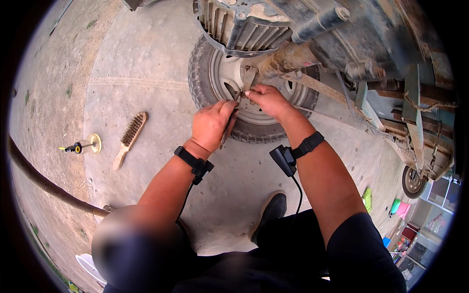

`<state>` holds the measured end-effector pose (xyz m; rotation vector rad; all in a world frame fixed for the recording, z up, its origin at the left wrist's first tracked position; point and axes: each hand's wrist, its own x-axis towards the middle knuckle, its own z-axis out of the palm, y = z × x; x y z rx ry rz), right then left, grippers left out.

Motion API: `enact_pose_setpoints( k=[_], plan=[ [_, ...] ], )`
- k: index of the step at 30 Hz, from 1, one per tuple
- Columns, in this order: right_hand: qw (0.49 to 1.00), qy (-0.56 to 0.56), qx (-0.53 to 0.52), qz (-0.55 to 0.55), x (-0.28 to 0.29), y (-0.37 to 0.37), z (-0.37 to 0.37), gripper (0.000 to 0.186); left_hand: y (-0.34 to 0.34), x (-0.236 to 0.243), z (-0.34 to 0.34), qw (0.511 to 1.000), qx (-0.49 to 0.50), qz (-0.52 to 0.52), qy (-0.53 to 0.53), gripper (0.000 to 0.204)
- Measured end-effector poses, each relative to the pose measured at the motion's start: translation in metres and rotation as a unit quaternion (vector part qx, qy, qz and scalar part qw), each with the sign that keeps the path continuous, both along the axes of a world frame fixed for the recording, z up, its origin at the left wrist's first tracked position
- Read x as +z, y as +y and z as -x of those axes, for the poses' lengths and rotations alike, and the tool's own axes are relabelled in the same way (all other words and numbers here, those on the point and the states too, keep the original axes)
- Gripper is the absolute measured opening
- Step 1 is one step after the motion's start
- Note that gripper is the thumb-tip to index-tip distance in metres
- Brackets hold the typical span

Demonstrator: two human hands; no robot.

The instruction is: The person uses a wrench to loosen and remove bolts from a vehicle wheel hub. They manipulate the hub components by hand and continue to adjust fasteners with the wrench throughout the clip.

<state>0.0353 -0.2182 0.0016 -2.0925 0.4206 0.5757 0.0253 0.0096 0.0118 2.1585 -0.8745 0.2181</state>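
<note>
My left hand [209, 126] is closed around a dark, worn tool [228, 129] that looks like pliers. Its handles stick out below my fingers, and its front end reaches toward the wheel's hub. Thumb and fingers of my right hand [269, 100] are pinched together at the lower end of a rusty metal lever [249, 75]; what lies between the fingertips is too small to make out. Both hands meet in front of a dusty wheel [259, 131] with a grey rim and black tire, mounted under a vehicle. A rust-brown axle housing [288, 59] runs off to the right of the hub.
A ribbed metal step [239, 29] overhangs the wheel. To the left, a wooden wire brush [131, 136] and a small clear container with a black and yellow top [93, 143] rest on the concrete. A long brown pole [49, 185] lies farther left. Frame beams and a chain [435, 146] are at right.
</note>
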Motion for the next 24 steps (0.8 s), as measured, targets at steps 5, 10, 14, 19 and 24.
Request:
enact_pose_setpoints(
  k=[5,10,14,19,24],
  plan=[
    [1.0,-0.014,0.007,-0.012,0.001,0.002,0.0,0.047,-0.002,-0.004,0.0,1.0,0.004,0.003,0.003,0.021],
    [1.0,-0.014,0.007,-0.008,-0.002,0.0,0.001,0.046,-0.004,-0.002,-0.002,1.0,0.004,-0.007,0.024,0.022],
    [1.0,-0.011,0.003,-0.013,-0.003,-0.001,0.001,0.045,-0.008,0.007,-0.009,0.999,0.005,0.013,0.047,0.016],
    [1.0,-0.014,0.016,0.004,0.008,0.004,0.0,0.037,-0.02,0.021,-0.035,0.985,0.041,0.006,0.166,0.023],
    [1.0,0.002,0.017,0.007,0.008,0.005,-0.001,0.038,-0.033,0.008,-0.066,0.945,0.063,0.05,0.317,0.034]
  ],
)
